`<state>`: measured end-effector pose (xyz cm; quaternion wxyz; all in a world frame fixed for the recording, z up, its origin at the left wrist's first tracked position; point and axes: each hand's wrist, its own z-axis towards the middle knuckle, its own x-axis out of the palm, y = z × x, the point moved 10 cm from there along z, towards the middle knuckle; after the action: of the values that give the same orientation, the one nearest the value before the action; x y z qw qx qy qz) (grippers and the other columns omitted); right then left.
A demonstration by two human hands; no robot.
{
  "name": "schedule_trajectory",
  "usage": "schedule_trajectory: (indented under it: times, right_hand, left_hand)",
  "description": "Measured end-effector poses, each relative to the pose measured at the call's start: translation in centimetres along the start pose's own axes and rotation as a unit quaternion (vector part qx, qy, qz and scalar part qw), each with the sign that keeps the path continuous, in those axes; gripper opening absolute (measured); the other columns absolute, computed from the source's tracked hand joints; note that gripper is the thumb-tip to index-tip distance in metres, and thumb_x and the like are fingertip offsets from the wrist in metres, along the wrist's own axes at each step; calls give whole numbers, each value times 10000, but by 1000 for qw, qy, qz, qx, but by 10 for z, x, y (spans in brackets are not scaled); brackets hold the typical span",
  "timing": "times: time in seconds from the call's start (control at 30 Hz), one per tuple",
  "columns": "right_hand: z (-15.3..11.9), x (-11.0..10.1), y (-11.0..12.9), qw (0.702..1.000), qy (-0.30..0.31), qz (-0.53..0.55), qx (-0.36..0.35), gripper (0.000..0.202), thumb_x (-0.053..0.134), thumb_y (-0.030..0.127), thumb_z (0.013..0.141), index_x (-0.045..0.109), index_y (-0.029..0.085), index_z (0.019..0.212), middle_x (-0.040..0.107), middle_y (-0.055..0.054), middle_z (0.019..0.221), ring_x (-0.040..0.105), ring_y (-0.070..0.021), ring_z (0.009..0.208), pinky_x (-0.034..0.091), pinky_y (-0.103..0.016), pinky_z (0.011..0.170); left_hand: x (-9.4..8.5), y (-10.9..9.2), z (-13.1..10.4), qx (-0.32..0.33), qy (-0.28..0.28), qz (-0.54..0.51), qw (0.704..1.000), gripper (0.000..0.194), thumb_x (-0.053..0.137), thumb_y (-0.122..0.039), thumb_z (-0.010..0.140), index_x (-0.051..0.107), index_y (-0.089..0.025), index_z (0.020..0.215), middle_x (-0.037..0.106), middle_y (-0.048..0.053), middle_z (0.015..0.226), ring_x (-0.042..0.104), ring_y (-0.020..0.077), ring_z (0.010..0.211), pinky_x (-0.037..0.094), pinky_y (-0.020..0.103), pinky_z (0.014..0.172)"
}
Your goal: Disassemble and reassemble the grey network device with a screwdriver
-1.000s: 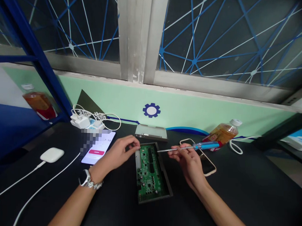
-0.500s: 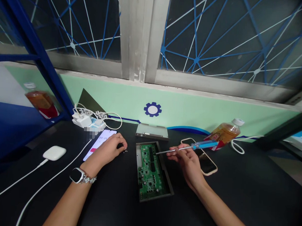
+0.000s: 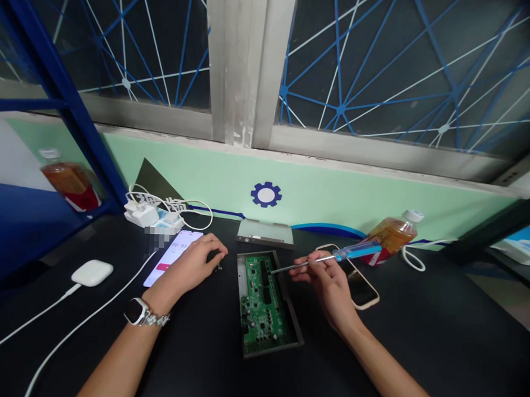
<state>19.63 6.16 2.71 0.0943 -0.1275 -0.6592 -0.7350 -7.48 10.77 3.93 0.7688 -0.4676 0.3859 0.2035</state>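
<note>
Gripped in the right hand point(image 3: 327, 280), between thumb and fingers, is one screwdriver point(image 3: 354, 250) with a blue, clear-ended handle; the head view shows its shaft slanting down leftward, its tip over a green circuit board point(image 3: 262, 306), though whether they touch cannot be told. Right forearm reaches in from the lower right, palm turned inward; left forearm comes from the lower left, wearing one watch point(image 3: 135, 311); the left hand point(image 3: 194, 265) rests low, knuckles up, fingers curled toward the thumb, and whether it pinches anything cannot be told. Just beside its fingertips lie a few tiny metal pieces point(image 3: 218, 268), too small to count.

One board sits in one open metal case point(image 3: 272, 351), between the hands on the black table point(image 3: 196, 359); behind it stands one flat metal part point(image 3: 266, 233). Two phones are out: a lit one point(image 3: 186, 242) partly under the left hand, a dark one point(image 3: 363, 289) beside the right; one white rounded case point(image 3: 92, 272) lies far left; one bottle point(image 3: 388, 236) of amber drink stands at right.
</note>
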Motion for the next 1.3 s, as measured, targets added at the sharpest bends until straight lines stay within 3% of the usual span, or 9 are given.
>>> schedule_trajectory:
  times: [0.17, 0.33, 0.53, 0.77, 1.3]
  right_hand:
    - [15, 30, 31, 992, 67, -99, -41, 266, 572, 459, 921, 516, 201, 952, 712, -66, 878, 710, -200, 680, 573, -349, 651]
    - [37, 83, 59, 944, 146, -279, -98, 355, 482, 505, 954, 568, 174, 860, 705, -68, 779, 682, -170, 610, 550, -295, 590]
    - [56, 126, 51, 882, 159, -409, -171, 389, 451, 474, 977, 565, 186, 741, 634, -8, 567, 618, -137, 494, 480, -252, 550]
    - [57, 130, 30, 849, 165, -463, -195, 401, 422, 437, 995, 553, 196, 703, 647, -23, 590, 608, -144, 535, 438, -244, 562]
    - [58, 130, 29, 873, 187, -418, -169, 409, 430, 477, 984, 574, 184, 736, 651, -13, 609, 608, -128, 505, 457, -245, 547]
  left_hand:
    - [16, -26, 9, 45, -26, -44, 998, 223, 481, -208, 956, 662, -226, 1085, 624, 56, 1071, 608, 193, 982, 473, 340, 883]
    - [32, -33, 21, 50, -36, -69, 996, 211, 508, -133, 930, 705, -205, 953, 658, 43, 937, 636, 174, 854, 488, 295, 786]
    - [39, -40, 25, 47, -76, -100, 991, 211, 535, -107, 910, 721, -204, 938, 673, 48, 938, 639, 174, 873, 485, 286, 788]
    - [42, -38, 19, 27, -73, -130, 988, 211, 553, -85, 882, 731, -195, 909, 675, 49, 907, 637, 163, 813, 489, 276, 741]
    - [44, -34, 14, 22, -72, -140, 987, 197, 540, -143, 900, 731, -184, 926, 653, 48, 861, 602, 144, 727, 481, 265, 675]
